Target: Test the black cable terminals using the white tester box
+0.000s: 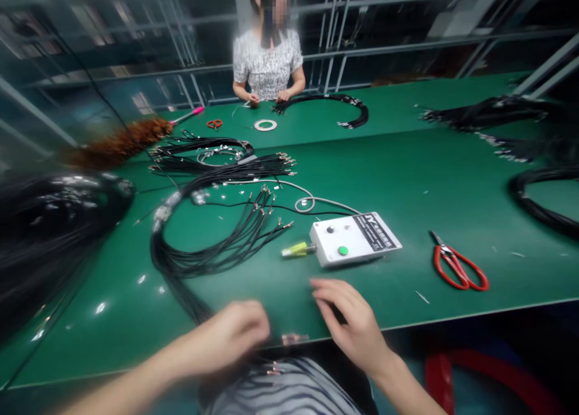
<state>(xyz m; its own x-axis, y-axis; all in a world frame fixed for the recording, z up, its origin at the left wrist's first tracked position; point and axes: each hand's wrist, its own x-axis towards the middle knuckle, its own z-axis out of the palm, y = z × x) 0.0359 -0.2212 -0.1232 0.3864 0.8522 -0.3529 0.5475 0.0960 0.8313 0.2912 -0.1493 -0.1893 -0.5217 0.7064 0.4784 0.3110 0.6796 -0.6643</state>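
Observation:
My left hand (pixel 233 333) is curled at the near edge of the green table (pixel 407 180), closed round the end of a black wire bundle (pixel 212 246) that loops away across the table. Metal-tipped wire ends (pixel 294 339) show just right of this hand. My right hand (pixel 350 324) lies close by, its fingers stretched out and pointing left toward those ends, holding nothing I can see. A white control box (pixel 353 239) with a green button sits just beyond my right hand, a yellow-green plug (pixel 296 250) at its left side.
Red-handled scissors (pixel 459 267) lie to the right. More black wire bundles (pixel 538 204) rest right and far left. Across the table a person (pixel 268 59) handles wires beside a tape roll (pixel 265 125), small red scissors (pixel 214 123) and a feather duster (pixel 122 140).

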